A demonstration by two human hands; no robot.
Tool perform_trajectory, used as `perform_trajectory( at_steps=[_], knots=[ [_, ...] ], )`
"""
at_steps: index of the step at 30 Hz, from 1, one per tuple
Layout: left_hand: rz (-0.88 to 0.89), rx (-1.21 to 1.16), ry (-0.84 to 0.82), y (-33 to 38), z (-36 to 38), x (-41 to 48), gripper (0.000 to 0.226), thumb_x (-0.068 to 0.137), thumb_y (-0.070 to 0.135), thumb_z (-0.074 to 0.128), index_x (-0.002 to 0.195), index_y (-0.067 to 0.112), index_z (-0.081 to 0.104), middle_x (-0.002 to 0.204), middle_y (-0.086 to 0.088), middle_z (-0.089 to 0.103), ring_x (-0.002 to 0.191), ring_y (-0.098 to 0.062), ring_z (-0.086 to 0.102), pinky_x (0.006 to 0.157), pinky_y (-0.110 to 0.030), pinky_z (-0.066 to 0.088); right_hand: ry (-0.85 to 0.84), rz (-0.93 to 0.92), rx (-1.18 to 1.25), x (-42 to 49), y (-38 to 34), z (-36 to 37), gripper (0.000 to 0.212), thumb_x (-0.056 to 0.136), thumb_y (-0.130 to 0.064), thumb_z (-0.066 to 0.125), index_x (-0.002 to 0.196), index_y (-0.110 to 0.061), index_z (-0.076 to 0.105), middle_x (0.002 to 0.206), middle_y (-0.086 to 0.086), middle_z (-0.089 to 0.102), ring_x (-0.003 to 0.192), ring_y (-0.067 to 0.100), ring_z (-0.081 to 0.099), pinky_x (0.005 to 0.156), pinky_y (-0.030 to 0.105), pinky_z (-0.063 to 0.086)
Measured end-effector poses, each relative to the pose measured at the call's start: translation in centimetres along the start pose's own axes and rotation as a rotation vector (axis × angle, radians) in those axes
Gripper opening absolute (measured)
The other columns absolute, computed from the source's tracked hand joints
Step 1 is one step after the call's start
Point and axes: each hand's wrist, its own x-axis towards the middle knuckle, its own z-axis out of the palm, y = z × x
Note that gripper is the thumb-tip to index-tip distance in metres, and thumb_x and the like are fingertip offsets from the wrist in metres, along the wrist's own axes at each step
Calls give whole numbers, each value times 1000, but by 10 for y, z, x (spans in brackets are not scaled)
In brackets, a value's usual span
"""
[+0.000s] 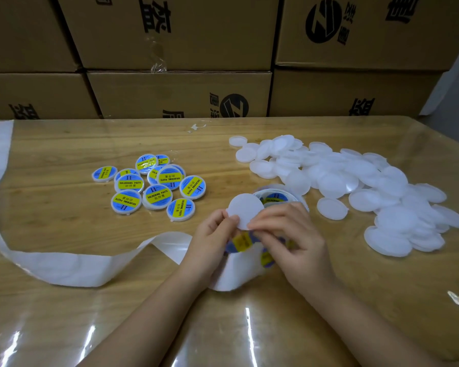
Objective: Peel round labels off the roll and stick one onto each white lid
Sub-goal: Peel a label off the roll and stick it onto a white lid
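On a wooden table [64,144] under clear plastic sheeting, one white backing strip [64,263] loops in from the left edge and runs to a person's two hands. Beyond it lie at least eleven labelled lids [157,196] in a loose cluster, blue-and-yellow faces up, several overlapping. At centre the left hand [212,234] pinches a single white lid [245,209] by its rim, held tilted above the strip. The right hand [289,234], fingers curled, meets the lid's lower edge and seems to pinch a blue-and-yellow label [240,242] just beneath it, though blur hides the grip. A second label [266,258] sits on the strip under that hand. One roll of labels [278,196] stands just behind the hands. To the right spreads a heap of plain lids [368,181], dozens of them, too overlapped to count. Six cardboard boxes [170,30], stacked in two rows of three, wall off the far edge.
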Motion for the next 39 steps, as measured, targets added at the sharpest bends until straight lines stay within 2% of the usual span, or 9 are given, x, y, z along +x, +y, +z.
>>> perform_trajectory(
  at_steps=[3,7,9,12,16,24,28,33,39],
  knots=[
    [10,48,-24,-1,-1,1,24,94,10,50,71,16,57,55,1,52,48,-12,49,47,-19,41,94,264,163,4,1,-5,8,83,-21,63,85,-27,67,87,-12,65,92,15,59,84,27,45],
    [30,46,-84,-1,-2,1,14,90,22,55,83,13,62,65,-3,66,59,-11,61,56,-20,49,145,429,239,6,5,-13,24,85,-8,64,86,-32,67,86,-14,68,89,6,63,79,16,46],
    [27,9,-117,0,-2,1,25,84,30,56,92,7,62,72,-9,71,65,-14,66,58,-19,52,130,488,227,6,7,-15,29,87,-5,64,86,-33,68,86,-13,69,86,4,63,77,15,47],
    [23,-13,-165,1,-1,-1,36,81,31,56,96,-2,58,75,-11,73,70,-16,70,58,-18,52,86,532,161,5,11,-14,27,86,-7,65,86,-34,68,86,-10,69,85,9,64,76,23,50],
    [29,-1,-207,2,-1,-4,38,82,29,55,101,-5,58,76,-11,73,71,-15,71,59,-18,52,55,514,73,4,12,-13,23,85,-8,67,87,-31,67,87,-7,68,84,8,63,74,24,51],
    [53,58,-202,2,-1,-4,29,81,30,57,95,6,64,75,-8,74,68,-12,70,59,-17,52,36,452,7,4,13,-13,21,84,-5,68,88,-26,67,86,-8,66,78,2,61,69,9,43],
    [67,87,-193,2,-1,-4,25,80,30,59,92,10,66,74,-6,74,67,-11,70,60,-18,52,13,410,-32,3,13,-12,19,84,-5,69,88,-24,68,83,-12,64,78,1,60,68,8,42],
    [79,93,-201,2,-1,-4,24,80,29,59,95,12,66,74,-3,74,67,-11,70,59,-17,51,2,375,-76,2,15,-11,12,84,-5,69,90,-16,71,83,-8,64,78,1,59,68,8,42],
    [92,107,-203,2,-1,-5,22,80,29,60,94,14,67,74,-3,74,67,-12,70,58,-17,51,7,306,-147,2,16,-11,10,83,-15,65,90,-12,71,82,-5,63,76,7,57,67,14,44]
  ],
)
